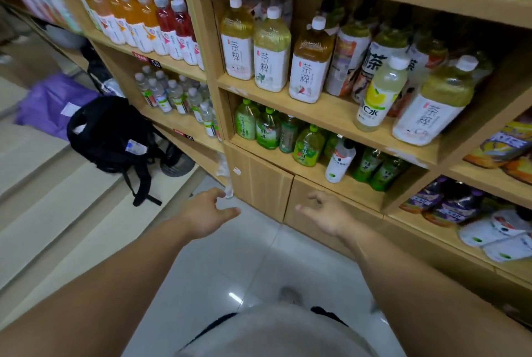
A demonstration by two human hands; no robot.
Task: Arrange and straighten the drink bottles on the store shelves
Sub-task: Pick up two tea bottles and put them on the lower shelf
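Wooden shelves [322, 103] hold rows of drink bottles. Large tea bottles with white labels [270, 51] stand on the middle shelf, with a pale lemon-water bottle [380, 94] near its front edge. Below, green tea bottles [267, 132] share a shelf with a white bottle with a black cap [339, 160]. My left hand [207, 212] and my right hand [325, 212] hover empty in front of the cabinet doors [259, 181], below all the bottles, with loosely spread fingers, touching nothing.
To the left, another shelf unit carries orange and red juice bottles [144, 16] and clear water bottles [172, 94]. A black backpack [115, 132] and a purple bag [51, 103] lie on beige steps. Purple and white bottles [460, 204] lie flat at lower right. Glossy tiled floor [230, 270] beneath.
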